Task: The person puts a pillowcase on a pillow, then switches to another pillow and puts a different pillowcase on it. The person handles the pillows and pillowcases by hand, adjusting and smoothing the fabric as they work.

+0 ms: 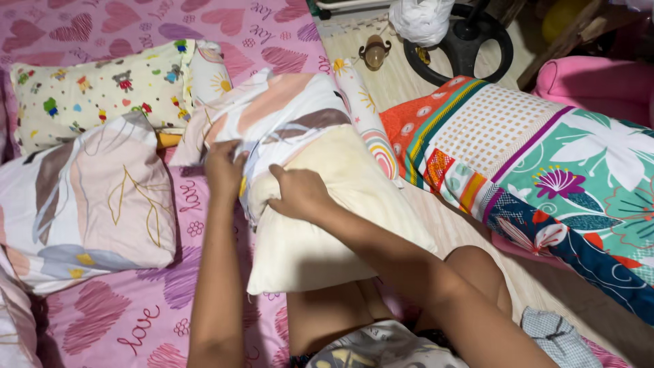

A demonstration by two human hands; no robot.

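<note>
- The left hand [223, 165] grips the pillowcase [272, 116] edge, fingers closed on the cloth.
- The right hand [297, 193] pinches the cream pillow [327, 225], at 3 o'clock from the left hand.
- The pillow lies mid-bed [136, 320], half inside the pillowcase.

Five pillows show: a bare cream pillow [327, 232] half inside a leaf-print pillowcase [279, 116], a leaf-print pillow [88, 197], a teddy-print pillow [95, 88], a rainbow-print pillow [368, 116], and a floral pillow [545, 163]. Two hands.
</note>
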